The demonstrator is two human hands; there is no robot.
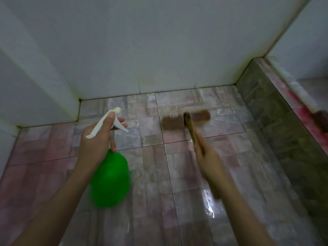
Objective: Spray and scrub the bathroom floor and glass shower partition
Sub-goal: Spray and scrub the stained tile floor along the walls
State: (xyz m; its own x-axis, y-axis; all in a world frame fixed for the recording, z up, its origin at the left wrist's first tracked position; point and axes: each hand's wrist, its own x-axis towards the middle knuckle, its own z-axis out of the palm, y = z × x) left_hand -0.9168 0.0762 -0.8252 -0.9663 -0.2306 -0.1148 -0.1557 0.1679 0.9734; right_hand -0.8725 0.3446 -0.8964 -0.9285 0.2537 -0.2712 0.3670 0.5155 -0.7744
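Only one view here — a wide-angle cam on the head, looking forward and down at the tiled floor (177, 166), facing the far white wall (159, 41). It's close in — the left hand (99, 139) and right hand (211, 162) sit mid-frame, arms coming in from the near edge.

Two bare forearms reach forward from the near edge. The left hand (98, 141) grips the spray bottle (111, 178) by its neck, fingers at the trigger; the right hand (210, 162), motion-blurred, grips the brush (188, 121) handle.
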